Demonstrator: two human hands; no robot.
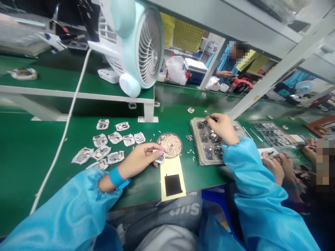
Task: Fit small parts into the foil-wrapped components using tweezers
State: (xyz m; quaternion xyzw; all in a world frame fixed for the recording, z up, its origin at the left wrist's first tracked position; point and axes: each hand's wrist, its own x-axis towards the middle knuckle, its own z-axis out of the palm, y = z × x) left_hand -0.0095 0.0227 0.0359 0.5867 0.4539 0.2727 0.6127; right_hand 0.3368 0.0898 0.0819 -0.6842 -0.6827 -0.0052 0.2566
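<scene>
My left hand [140, 158] is closed on a small white device casing [160, 157], pinched between thumb and fingers beside a round dish [170, 143] of tiny beige parts. My right hand [224, 128] grips slim dark tweezers [210, 115] above a clear compartment tray [196, 148] of small dark and metal parts. The tweezers' tips cannot be made out. Several similar open casings [101, 152] with parts inside lie in rows to the left of my left hand. A yellow sheet with a black square [172, 184] lies below the dish at the table's front edge.
A light blue fan [149, 45] stands on a raised green shelf [78, 82], its white cable [64, 132] hanging at left. Tiny loose parts [192, 153] lie between dish and tray. A co-worker's hands [277, 162] work at right, near another parts tray [272, 134].
</scene>
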